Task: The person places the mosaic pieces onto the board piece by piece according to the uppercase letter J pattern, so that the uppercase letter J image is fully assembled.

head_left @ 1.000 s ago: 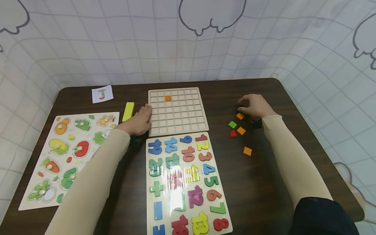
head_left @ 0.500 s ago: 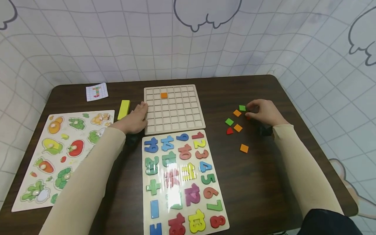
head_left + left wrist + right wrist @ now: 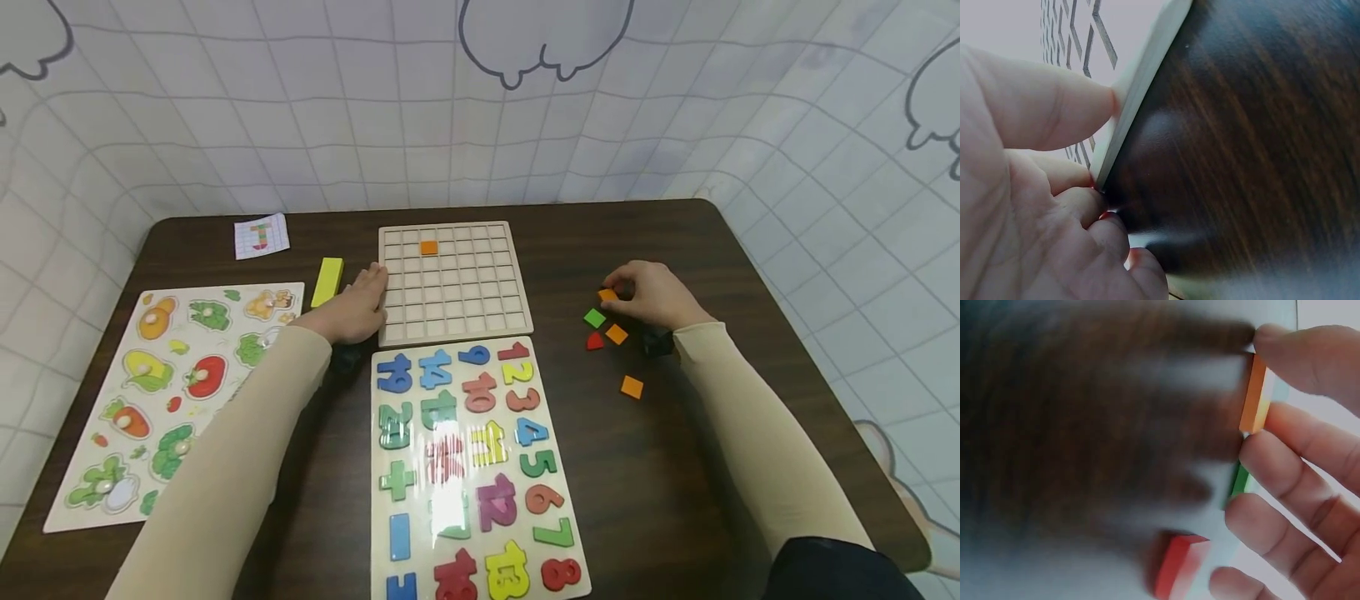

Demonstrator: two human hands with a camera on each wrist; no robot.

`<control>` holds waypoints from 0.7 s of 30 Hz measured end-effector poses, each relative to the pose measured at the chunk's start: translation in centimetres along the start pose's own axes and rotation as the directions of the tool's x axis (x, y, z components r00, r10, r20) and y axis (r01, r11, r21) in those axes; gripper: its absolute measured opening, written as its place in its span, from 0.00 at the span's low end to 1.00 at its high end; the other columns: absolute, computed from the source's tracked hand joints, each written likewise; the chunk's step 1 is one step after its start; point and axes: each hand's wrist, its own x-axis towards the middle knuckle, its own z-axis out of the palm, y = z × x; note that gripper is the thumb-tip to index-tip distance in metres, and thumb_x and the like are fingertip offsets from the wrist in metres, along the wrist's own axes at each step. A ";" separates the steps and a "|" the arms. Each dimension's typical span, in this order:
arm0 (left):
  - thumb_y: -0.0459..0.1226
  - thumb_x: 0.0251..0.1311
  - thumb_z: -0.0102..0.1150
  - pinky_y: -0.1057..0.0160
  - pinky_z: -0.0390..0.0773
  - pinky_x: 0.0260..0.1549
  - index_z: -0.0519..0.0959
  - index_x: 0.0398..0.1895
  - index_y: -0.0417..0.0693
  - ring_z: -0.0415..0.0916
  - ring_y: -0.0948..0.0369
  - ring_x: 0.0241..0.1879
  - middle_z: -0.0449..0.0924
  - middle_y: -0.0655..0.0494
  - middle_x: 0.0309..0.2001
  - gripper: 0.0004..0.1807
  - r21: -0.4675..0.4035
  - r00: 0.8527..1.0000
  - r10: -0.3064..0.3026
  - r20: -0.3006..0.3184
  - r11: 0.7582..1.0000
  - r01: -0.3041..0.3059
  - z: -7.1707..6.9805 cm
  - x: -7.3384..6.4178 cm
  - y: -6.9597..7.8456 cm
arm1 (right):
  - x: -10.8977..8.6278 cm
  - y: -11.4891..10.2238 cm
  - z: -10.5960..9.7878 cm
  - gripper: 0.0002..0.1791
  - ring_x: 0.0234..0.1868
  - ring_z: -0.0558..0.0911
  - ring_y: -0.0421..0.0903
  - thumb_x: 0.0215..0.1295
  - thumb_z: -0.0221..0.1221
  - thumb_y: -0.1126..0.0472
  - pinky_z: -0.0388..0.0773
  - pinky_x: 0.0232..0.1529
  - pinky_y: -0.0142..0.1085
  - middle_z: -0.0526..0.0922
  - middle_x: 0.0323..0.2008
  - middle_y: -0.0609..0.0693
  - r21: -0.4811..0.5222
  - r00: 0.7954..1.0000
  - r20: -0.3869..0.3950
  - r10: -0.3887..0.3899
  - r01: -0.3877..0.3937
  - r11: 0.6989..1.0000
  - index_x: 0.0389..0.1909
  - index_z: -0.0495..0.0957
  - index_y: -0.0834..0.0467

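At the table's right side my right hand (image 3: pixel 651 293) pinches an orange square tile (image 3: pixel 607 295) between thumb and fingers; the right wrist view has this orange tile (image 3: pixel 1254 394) lying between the thumb tip and the fingertips. Close by lie a green tile (image 3: pixel 594 318), a red tile (image 3: pixel 594 341) with a rounded side, and two more orange tiles, one orange tile (image 3: pixel 617 334) near the wrist. My left hand (image 3: pixel 352 307) rests at the left edge of a wooden grid board (image 3: pixel 457 287), its thumb touching that edge (image 3: pixel 1132 100). One orange tile (image 3: pixel 428 247) sits in the grid's upper part.
A number puzzle board (image 3: pixel 465 546) lies just below the grid. On the left are a vegetable puzzle board (image 3: pixel 247 312), a yellow block (image 3: pixel 327 282) and a small paper card (image 3: pixel 247 242) with a coloured J shape. A tile-patterned cloth wall (image 3: pixel 420 133) stands behind the table.
My right hand has moved left from beside a green and a red tile onto the orange tile, and now covers those two. The left hand stays at the grid board.
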 end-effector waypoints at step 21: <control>0.38 0.77 0.38 0.38 0.37 0.82 0.33 0.82 0.31 0.25 0.39 0.84 0.25 0.35 0.84 0.41 -0.005 1.000 -0.014 -0.009 1.000 0.014 0.1 0.0 -0.1 | 1.8 -1.9 0.1 0.13 0.45 0.82 0.53 0.64 0.69 0.61 0.82 0.51 0.51 0.87 0.50 0.57 -0.011 0.997 0.031 -0.074 0.074 0.997 0.48 0.87 0.58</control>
